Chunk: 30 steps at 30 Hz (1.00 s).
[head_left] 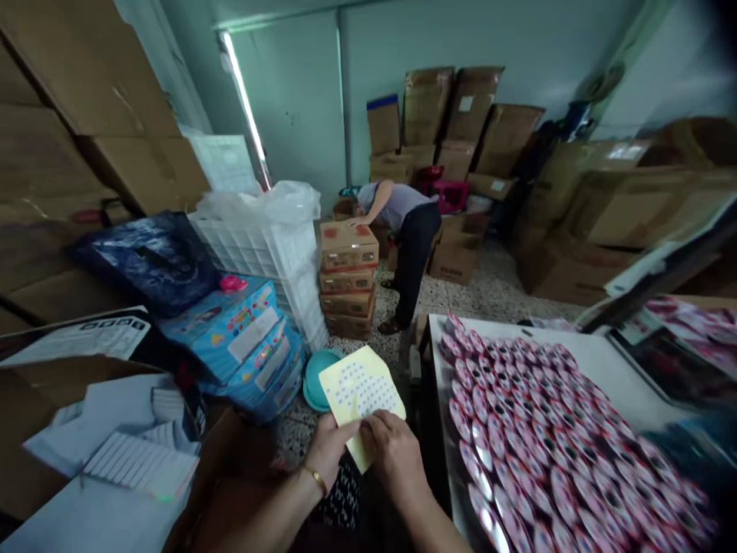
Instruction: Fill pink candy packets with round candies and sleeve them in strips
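Observation:
A pale yellow sheet of small round stickers [362,384] is held up in front of me, tilted, with rows of tiny printed dots and some bare patches. My left hand [329,445] grips its lower left edge, thumb on top. The fingers of my right hand [394,453] are pinched together over the lower right part of the sheet; whether a single sticker is between them I cannot make out. To the right, many pink and red oval packages [530,430] lie in close rows on a white table [622,365].
Another person [411,219] bends over stacked cartons [348,250] ahead. At left stand an open box of papers [115,438], blue packs [242,338] and white crates [270,246]. A teal basin [315,380] sits on the floor. Cardboard boxes [454,107] line the back wall.

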Each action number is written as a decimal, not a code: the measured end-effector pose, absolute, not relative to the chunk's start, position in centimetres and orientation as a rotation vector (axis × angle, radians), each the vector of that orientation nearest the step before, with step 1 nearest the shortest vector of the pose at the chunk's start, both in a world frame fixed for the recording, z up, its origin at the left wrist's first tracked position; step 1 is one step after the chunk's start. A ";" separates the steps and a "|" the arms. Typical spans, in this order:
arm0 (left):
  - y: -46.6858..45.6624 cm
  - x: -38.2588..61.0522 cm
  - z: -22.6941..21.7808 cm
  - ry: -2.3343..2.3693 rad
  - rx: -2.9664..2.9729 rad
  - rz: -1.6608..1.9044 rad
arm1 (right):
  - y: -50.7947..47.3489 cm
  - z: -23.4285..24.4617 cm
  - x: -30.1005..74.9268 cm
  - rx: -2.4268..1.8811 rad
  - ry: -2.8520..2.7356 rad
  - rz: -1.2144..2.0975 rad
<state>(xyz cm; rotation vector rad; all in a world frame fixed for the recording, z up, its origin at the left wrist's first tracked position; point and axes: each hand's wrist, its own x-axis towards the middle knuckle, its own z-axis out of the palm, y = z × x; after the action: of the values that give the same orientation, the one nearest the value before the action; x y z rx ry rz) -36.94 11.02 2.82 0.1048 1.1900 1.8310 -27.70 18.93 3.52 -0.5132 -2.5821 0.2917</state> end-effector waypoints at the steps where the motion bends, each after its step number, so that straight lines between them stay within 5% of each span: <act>1: 12.3 -38.8 2.4 1.217 0.127 1.850 | 20.3 2.8 -29.7 -0.503 -2.575 0.330; 16: 29.5 -67.3 -4.2 1.673 0.212 1.653 | 38.9 -2.5 -58.0 -0.793 -2.332 1.340; 30: 39.8 -73.5 -3.9 1.604 -0.173 1.804 | 50.5 -5.6 -66.4 -0.581 -2.397 1.423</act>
<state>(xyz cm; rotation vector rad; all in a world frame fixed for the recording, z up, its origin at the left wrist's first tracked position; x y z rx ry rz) -73.47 39.83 -3.87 -0.1730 1.6045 1.8036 -66.36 50.52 -5.56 -0.5807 -2.3971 1.4228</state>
